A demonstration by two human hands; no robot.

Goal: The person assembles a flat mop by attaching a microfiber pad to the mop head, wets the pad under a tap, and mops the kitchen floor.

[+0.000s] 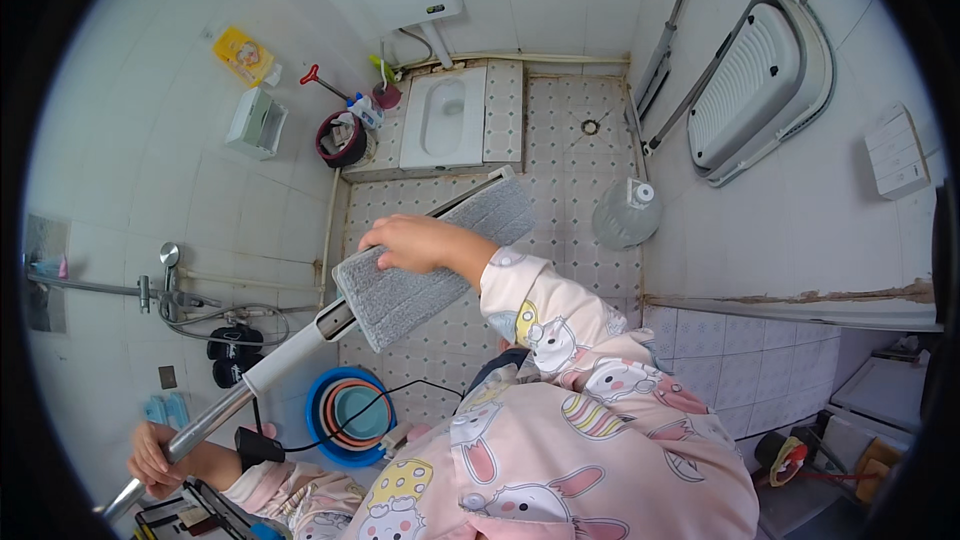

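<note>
A flat mop slants across the view, its grey microfibre pad (pixel 405 307) turned up towards me. My right hand (pixel 412 241) lies across the middle of the pad, with the fingers curled over its far edge. Lower left, my left hand (pixel 159 459) is wrapped around the shiny metal mop pole (pixel 210 420). A white sleeve (pixel 289 360) joins the pole to the mop head. My right palm hides part of the pad, and the pole's far end runs out of view.
A white squat toilet (pixel 444 154) is set in a raised tiled step. Near it stand a waste bin (pixel 341 157) and a toilet brush holder (pixel 386 95). A large plastic water bottle (pixel 619 225) is at right. Nested basins (pixel 311 409) stand lower left, below a hand shower (pixel 170 253).
</note>
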